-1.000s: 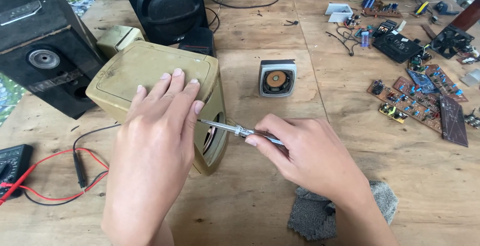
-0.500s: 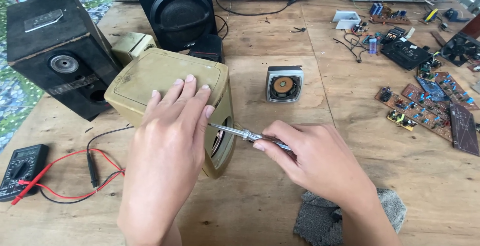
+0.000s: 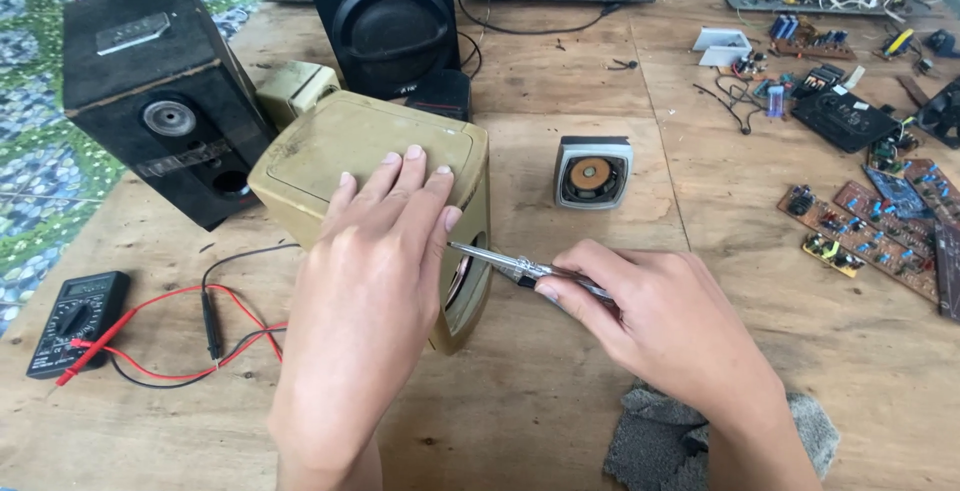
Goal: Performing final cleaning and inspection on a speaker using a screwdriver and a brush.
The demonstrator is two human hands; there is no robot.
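Observation:
A tan plastic speaker box (image 3: 330, 151) lies on its side on the wooden table (image 3: 600, 381), its open front facing right. My left hand (image 3: 370, 281) rests flat on top of the box, fingers spread, pressing it down. My right hand (image 3: 660, 326) grips a metal screwdriver (image 3: 500, 263), whose tip points left into the front opening of the box. A small loose speaker driver (image 3: 592, 173) in a grey square frame stands on the table beyond my right hand.
Two black speaker cabinets (image 3: 160, 101) (image 3: 385, 16) stand at the back left. A black multimeter (image 3: 78, 319) with red and black leads (image 3: 200, 336) lies at the left. Circuit boards (image 3: 870, 226) and parts lie at the right. A grey rag (image 3: 660, 441) sits under my right wrist.
The view has shifted so everything sits lower and further right in frame. Both hands keep their hold on the box and the screwdriver, with the tip still at the front opening.

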